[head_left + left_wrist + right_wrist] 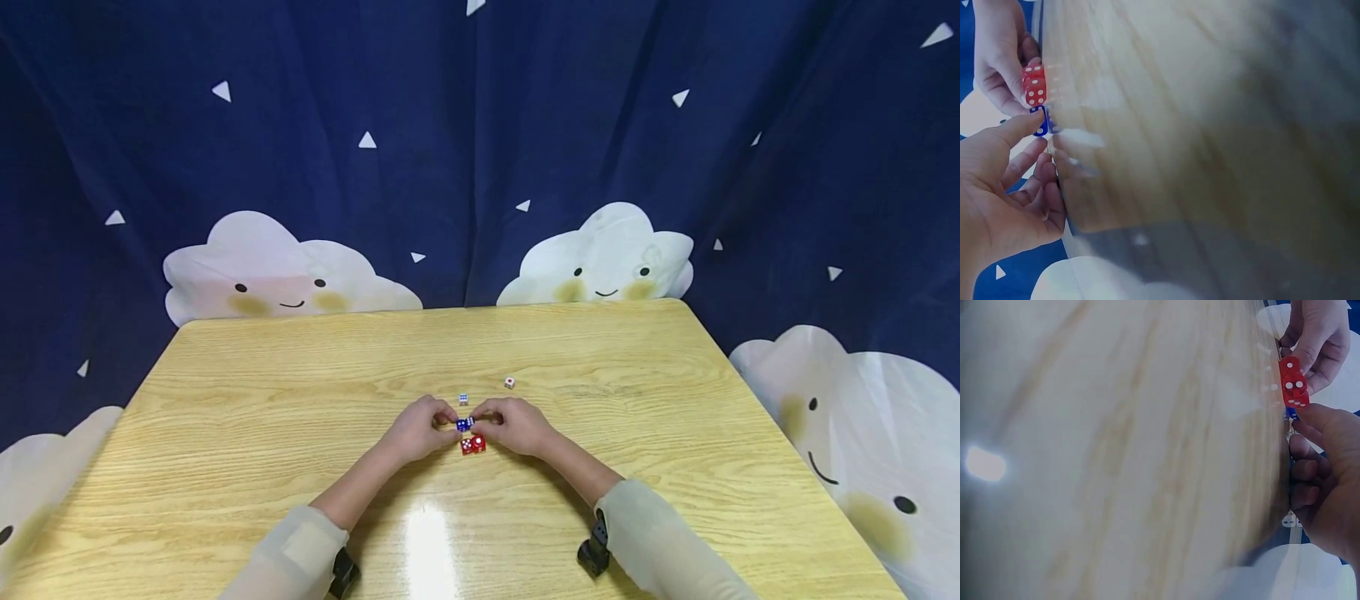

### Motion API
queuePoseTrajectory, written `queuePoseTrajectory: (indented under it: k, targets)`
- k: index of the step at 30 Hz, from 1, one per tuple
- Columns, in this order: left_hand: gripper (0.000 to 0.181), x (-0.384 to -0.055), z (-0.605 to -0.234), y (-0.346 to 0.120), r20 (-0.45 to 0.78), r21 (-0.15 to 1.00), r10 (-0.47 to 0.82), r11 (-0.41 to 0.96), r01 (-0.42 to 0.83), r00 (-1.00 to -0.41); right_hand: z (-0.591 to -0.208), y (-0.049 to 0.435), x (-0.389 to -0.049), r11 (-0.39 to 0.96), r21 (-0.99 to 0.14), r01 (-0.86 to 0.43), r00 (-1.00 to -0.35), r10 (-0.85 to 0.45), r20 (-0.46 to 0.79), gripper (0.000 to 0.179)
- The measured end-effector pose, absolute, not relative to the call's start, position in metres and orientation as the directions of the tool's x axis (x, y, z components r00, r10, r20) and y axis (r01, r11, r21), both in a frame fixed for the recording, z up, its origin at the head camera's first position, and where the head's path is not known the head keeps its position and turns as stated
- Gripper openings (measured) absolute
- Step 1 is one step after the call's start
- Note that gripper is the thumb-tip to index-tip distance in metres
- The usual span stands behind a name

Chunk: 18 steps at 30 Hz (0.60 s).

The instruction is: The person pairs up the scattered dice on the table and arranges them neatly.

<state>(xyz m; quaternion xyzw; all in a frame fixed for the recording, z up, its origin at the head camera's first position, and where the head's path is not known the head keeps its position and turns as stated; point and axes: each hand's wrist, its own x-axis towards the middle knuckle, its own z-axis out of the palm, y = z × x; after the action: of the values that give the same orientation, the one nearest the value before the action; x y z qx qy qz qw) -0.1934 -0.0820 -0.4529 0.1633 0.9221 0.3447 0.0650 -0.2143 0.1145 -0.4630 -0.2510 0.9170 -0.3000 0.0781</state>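
Two blue dice (461,425) sit side by side on the wooden table between the hands. My left hand (420,428) pinches the left blue die between thumb and forefinger. From the other side, my right hand (517,427) pinches the right one the same way. Just nearer to me, two red dice (467,446) with white dots stand next to each other. The left wrist view shows the left thumb at a blue die (1040,125) beside the red dice (1034,87). In the right wrist view the red dice (1294,384) hide most of the blue ones.
Beyond the blue dice lies a white die with blue dots (463,399). A white die with a red dot (510,382) lies farther back to the right. The wooden table (300,375) ends at a dark blue curtain (450,167) with clouds printed on it.
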Motion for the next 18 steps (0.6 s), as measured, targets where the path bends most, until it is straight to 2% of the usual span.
queuePoseTrajectory:
  k: [8, 18]
  targets:
    - [0.02, -0.198, -0.444, -0.088, -0.05, 0.706, 0.363, 0.672, 0.224, -0.93, -0.464, 0.115, -0.216, 0.686, -0.609, -0.398, -0.862, -0.507, -0.007, 0.022]
    - [0.021, -0.213, -0.445, -0.085, 0.032, 0.655, 0.252, 0.726, 0.211, -0.967, -0.465, 0.115, -0.216, 0.686, -0.62, -0.381, -0.868, -0.497, -0.016, 0.021]
